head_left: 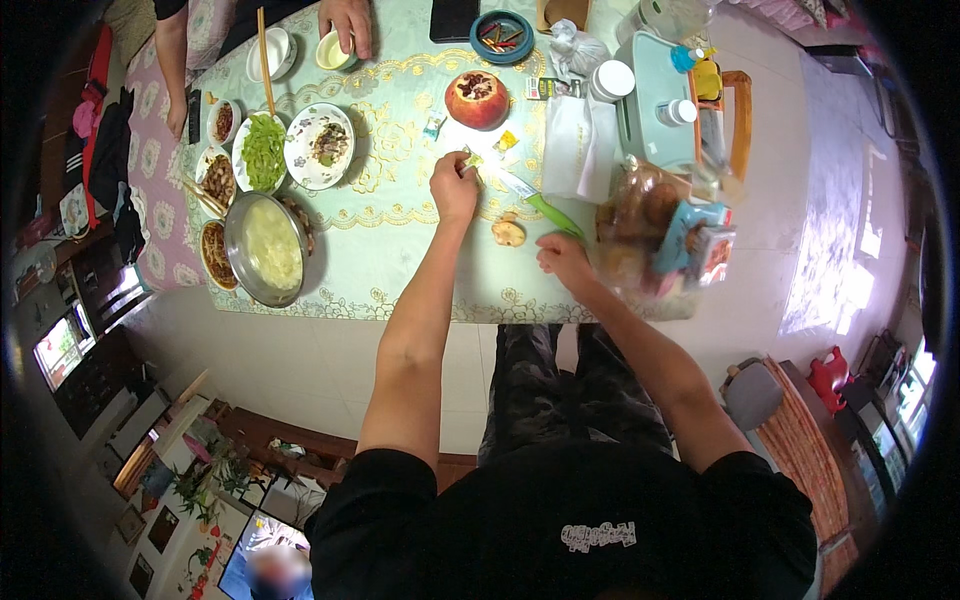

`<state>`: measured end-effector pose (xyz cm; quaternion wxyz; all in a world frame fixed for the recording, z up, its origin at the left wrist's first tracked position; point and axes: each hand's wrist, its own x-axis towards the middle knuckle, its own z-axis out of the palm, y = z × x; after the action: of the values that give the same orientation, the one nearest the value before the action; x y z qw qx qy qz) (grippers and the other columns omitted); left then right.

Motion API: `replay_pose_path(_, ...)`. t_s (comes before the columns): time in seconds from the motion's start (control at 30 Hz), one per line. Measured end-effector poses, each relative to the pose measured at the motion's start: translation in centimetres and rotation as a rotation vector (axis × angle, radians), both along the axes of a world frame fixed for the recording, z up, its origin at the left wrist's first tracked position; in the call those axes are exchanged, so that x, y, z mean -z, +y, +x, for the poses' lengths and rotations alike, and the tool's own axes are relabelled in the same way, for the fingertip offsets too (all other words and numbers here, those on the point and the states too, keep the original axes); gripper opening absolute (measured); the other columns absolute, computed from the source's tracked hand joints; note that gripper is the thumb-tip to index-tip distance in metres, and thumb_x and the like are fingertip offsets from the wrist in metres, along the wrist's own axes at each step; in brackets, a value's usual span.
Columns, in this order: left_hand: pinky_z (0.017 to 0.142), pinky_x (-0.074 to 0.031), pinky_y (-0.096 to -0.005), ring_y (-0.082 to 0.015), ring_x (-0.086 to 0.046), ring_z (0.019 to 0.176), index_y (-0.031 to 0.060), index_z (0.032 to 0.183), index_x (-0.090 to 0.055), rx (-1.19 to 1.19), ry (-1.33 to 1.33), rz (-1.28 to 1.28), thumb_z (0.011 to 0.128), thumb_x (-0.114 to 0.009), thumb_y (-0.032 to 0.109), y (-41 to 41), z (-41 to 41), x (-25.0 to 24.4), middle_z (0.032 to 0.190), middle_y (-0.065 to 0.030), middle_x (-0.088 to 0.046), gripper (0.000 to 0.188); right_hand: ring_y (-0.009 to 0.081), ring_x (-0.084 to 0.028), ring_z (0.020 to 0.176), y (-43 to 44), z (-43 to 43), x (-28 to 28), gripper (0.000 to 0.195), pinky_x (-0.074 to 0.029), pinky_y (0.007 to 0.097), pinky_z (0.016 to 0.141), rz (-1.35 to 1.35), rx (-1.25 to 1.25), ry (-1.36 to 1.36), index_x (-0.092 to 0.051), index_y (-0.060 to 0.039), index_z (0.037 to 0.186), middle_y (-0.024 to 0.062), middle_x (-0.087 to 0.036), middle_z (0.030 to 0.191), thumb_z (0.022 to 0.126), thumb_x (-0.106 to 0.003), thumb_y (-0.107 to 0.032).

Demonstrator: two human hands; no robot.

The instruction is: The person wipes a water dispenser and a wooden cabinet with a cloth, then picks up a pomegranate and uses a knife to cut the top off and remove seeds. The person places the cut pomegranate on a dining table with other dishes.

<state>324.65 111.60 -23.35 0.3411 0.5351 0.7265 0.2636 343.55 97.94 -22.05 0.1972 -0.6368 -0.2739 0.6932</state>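
My left hand (455,187) pinches a small yellow-green packet (472,160) at the edge of a white paper sheet (457,136). Just beyond it stands a pomegranate (477,103), its top cut off and dark red seeds showing. A knife with a green handle (553,214) lies slantwise, its blade pointing towards the paper. My right hand (567,262) is just below the end of that handle, fingers curled; whether anything is inside them is hidden. Between my hands rests the cut pomegranate top (508,231). Another small yellow packet (506,140) lies on the paper.
At left are a steel bowl of pale food (266,241), a plate of green vegetables (263,154) and several other dishes. Another person's hand (347,24) touches a small cup (332,52). At right are a plastic bag of food (637,217) and a light-blue box (652,97).
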Motion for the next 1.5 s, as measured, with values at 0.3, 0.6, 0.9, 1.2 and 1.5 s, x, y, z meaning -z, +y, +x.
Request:
replay_pose_path(0.3, 0.067, -0.049, -0.033, -0.0236, -0.058, 0.072, 0.0032, 0.104, -0.061, 0.03, 0.043, 0.095, 0.069, -0.068, -0.002, 1.7, -0.1, -0.4, 0.094, -0.0129, -0.057, 0.036, 0.0143, -0.058, 0.064, -0.5, -0.3, 0.5, 0.026, -0.048, 0.0272, 0.06, -0.002, 0.087, 0.023, -0.059, 0.0039, 0.103, 0.0094, -0.061, 0.078, 0.079, -0.054, -0.006)
replay_pose_path(0.6, 0.067, -0.049, -0.0335, -0.0239, -0.061, 0.07, 0.0053, 0.088, -0.069, 0.009, 0.153, 0.095, 0.068, -0.068, 0.002, 3.5, -1.3, -0.3, 0.081, -0.0131, -0.062, 0.02, 0.0144, -0.058, 0.064, -0.6, 0.0, 1.1, 0.028, -0.048, 0.0273, 0.06, -0.02, 0.077, 0.019, -0.058, 0.0041, 0.103, 0.0097, -0.061, 0.077, 0.078, -0.055, -0.01)
replay_pose_path(0.9, 0.073, -0.047, -0.0415, -0.0332, -0.057, 0.08, 0.0026, 0.092, -0.065, 0.253, 0.375, 0.301, 0.07, -0.069, 0.009, 4.1, -0.9, -2.0, 0.085, -0.0173, -0.059, 0.023, 0.0141, -0.059, 0.067, -1.1, 0.0, 1.2, 0.026, -0.049, 0.0273, 0.061, -0.044, 0.05, 0.02, -0.057, 0.0032, 0.105, 0.0094, -0.061, 0.08, 0.082, -0.051, -0.008)
replay_pose_path(1.2, 0.067, -0.047, -0.0435, -0.0354, -0.057, 0.075, 0.0003, 0.09, -0.059, 0.351, 0.237, 0.333, 0.072, -0.063, 0.003, 2.2, 4.9, -0.4, 0.083, -0.0183, -0.054, 0.019, 0.013, -0.059, 0.067, -1.6, 0.3, 1.6, 0.025, -0.049, 0.0264, 0.062, -0.049, 0.051, 0.014, -0.058, 0.001, 0.105, 0.0072, -0.061, 0.079, 0.082, -0.054, -0.009)
replay_pose_path(1.5, 0.068, -0.049, -0.0407, -0.0336, -0.058, 0.076, -0.0004, 0.087, -0.059, 0.38, 0.224, 0.236, 0.078, -0.057, 0.002, 0.0, 1.4, -0.6, 0.085, -0.0169, -0.056, 0.01, 0.0136, -0.06, 0.066, -2.0, -0.1, 2.1, 0.025, -0.049, 0.0273, 0.062, -0.068, -0.014, -0.026, -0.059, 0.0003, 0.105, 0.007, -0.062, 0.076, 0.082, -0.055, -0.009)
